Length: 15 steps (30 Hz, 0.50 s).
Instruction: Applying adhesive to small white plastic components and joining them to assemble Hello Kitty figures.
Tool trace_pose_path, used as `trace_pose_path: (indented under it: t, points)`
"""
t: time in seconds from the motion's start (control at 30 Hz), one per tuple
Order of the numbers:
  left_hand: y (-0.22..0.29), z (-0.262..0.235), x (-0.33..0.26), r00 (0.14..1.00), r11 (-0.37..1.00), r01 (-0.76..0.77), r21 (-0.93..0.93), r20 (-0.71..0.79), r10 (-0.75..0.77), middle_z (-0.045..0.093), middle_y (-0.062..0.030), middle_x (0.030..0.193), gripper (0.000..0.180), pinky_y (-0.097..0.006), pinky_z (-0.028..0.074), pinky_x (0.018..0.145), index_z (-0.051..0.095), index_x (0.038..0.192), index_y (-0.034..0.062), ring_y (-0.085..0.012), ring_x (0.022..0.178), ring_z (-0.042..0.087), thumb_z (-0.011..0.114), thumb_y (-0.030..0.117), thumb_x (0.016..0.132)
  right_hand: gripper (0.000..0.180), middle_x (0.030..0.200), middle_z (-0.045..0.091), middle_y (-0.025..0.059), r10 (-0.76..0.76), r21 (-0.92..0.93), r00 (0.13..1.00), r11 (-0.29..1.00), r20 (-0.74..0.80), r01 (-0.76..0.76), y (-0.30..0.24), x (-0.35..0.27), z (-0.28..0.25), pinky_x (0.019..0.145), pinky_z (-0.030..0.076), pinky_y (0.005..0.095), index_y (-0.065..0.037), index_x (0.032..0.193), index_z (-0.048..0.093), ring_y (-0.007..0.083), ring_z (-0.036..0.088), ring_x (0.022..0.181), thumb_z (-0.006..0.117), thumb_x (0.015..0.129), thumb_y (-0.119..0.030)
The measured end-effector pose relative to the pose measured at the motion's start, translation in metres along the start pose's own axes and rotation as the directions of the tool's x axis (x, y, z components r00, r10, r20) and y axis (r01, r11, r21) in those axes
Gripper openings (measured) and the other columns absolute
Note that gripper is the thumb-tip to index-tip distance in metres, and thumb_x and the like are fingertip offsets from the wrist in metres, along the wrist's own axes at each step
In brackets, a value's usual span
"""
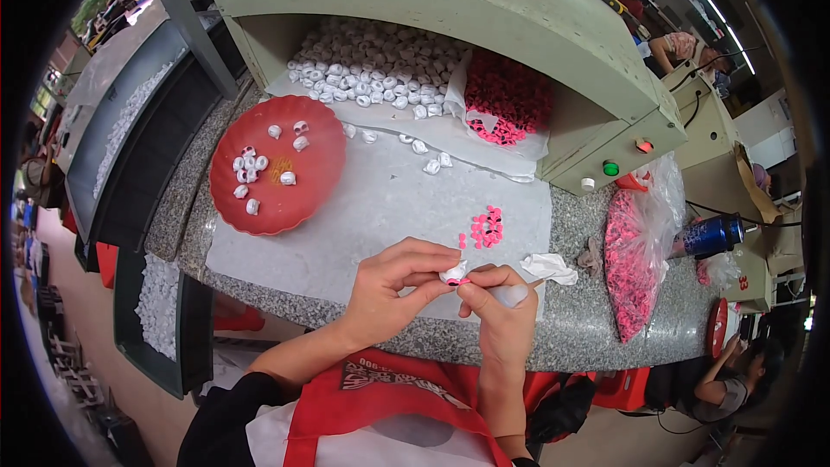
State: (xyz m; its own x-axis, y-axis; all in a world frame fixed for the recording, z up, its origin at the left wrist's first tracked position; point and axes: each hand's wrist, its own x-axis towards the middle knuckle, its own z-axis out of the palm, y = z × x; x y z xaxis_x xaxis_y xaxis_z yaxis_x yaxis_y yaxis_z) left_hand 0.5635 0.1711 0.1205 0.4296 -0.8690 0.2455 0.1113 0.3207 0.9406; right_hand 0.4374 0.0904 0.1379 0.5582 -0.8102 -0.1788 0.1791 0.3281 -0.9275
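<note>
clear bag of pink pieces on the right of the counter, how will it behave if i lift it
The bag is probably floppy: its clear plastic looks thin and creased. The pink pieces inside look small and loose, so they would likely shift when lifted. It may sag toward the near end, where they bunch up.

We find the white piece (453,271) partly covered by the left hand (389,287) and right hand (499,301); marks on the loose pink pieces (494,216) are too small to read.
</note>
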Motion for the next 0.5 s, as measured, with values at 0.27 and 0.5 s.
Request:
trace_pose_path:
  t: [0.27,0.5]
  points:
    - [-0.005,-0.004,-0.001,0.999,0.983,0.044,-0.178,0.02,-0.041,0.05,-0.0187,0.112,0.034,-0.029,0.049,0.082,0.055,0.106,-0.0055,-0.0226,0.099,0.055,0.057,-0.014,0.073,0.011,0.075,0.058,0.0055,-0.037,-0.156,0.999,0.987,-0.04,0.03,-0.002,-0.004,0.008,0.055,0.044,0.0193,0.002,0.078,0.059,0.0082,0.053,0.062,0.067,0.07,0.003]
    - [-0.001,-0.002,0.0,0.997,0.979,0.082,-0.189,0.003,-0.083,0.052,-0.0173,0.11,0.03,-0.029,0.048,0.082,0.056,0.104,-0.0059,-0.0216,0.097,0.055,0.057,-0.01,0.075,0.024,0.076,0.057,0.0062,-0.109,-0.278,0.994,0.955,-0.01,0.102,-0.001,-0.001,0.005,0.054,0.044,0.019,0.004,0.089,0.06,0.0095,0.053,0.064,0.066,0.066,0.008]
